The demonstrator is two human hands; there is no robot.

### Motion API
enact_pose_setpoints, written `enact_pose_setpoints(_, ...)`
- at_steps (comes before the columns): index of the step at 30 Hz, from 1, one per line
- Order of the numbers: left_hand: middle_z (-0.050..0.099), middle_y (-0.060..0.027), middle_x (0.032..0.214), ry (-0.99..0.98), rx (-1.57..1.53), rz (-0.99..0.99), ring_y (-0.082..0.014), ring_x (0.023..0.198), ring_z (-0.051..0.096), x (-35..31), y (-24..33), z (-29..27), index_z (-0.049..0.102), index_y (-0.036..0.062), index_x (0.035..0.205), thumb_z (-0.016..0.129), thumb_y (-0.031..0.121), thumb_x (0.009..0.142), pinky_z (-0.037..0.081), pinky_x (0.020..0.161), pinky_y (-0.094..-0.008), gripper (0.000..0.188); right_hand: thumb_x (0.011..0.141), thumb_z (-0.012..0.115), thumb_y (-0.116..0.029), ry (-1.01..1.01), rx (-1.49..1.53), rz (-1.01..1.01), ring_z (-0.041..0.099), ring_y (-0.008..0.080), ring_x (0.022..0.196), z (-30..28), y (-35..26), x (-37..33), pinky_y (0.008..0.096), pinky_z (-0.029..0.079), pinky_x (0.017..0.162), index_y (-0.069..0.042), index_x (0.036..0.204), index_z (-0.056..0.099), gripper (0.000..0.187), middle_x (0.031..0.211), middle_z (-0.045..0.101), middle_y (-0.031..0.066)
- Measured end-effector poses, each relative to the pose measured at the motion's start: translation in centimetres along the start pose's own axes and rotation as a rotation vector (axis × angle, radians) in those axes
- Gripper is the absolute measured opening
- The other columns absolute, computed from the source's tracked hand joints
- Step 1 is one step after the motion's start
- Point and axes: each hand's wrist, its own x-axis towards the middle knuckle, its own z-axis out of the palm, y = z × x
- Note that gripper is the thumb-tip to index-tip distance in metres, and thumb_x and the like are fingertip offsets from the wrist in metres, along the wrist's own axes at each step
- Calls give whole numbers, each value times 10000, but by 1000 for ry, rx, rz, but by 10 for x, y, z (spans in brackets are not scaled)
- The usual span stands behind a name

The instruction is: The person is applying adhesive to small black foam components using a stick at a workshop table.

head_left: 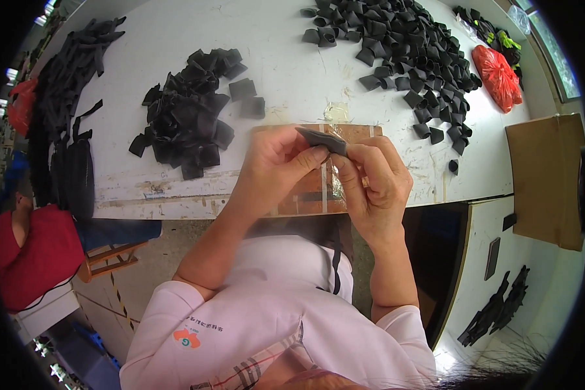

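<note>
Dark fabric piece [324, 140] held up over the brown board [305, 188], pinched at its left end between thumb and fingers of the left hand [276, 159] and at its right end between thumb and fingers of the right hand [374, 182]. Slippage judged the main fault: only small margins are gripped, so the piece could be skewed if 1 end were pulled harder. Layering is partly hidden by the fingers. If dropped, it would probably be caught by the board; glossy tape there could snag cloth if any tack is exposed. Farther out, 2 loose squares [242, 90] [253, 108] lie beside the left heap [188, 117] and could be scattered by a careless wrist. Edges: the table's near edge is crossed by both forearms, and sideways drops there would be lost to the floor. Just inside that edge, at right, 1 small black ring [454, 167] is exposed to a swept elbow. Beyond the hands, an open strip of white tabletop [273, 52] is left between the left heap and the right heap [403, 52]; farther right, reach is bounded by a red bag [498, 78].
</note>
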Motion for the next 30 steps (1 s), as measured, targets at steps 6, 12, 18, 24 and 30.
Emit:
enact_pose_setpoints(6,546,-61,724,-72,-763,-337,-42,432,411,1,-3,-6,548,-27,909,509,71,848,309,337,-160,122,692,649,-16,14,-2,72,493,179,564,1,-6,3,276,384,472,-21,790,591,114,687,528,74)
enact_pose_setpoints(12,459,-32,624,-250,-1910,-544,-48,369,335,-7,-13,6,488,22,832,368,112,899,241,321,-159,164,695,615,45,73,-65,-32,465,175,548,8,-5,1,256,368,465,-5,813,596,130,666,521,79)
enact_pose_setpoints(18,471,-21,567,109,-950,-309,-43,390,344,-4,-25,-2,510,42,783,396,167,916,257,347,-175,216,693,625,47,76,-95,-52,451,169,531,9,-2,2,249,356,459,4,764,571,100,643,500,89)
enact_pose_setpoints(24,549,-128,755,782,987,233,-286,698,538,47,-108,-87,500,11,966,571,88,756,432,609,-389,235,888,485,-222,391,400,501,421,58,553,-17,32,50,185,328,480,26,833,594,276,657,528,16)
enact_pose_setpoints(30,571,-77,711,563,1152,46,-188,627,557,42,-110,-123,552,-10,886,622,112,744,445,572,-281,200,801,591,-105,-232,269,395,559,171,582,24,-2,-31,274,440,529,50,795,591,155,653,575,113)
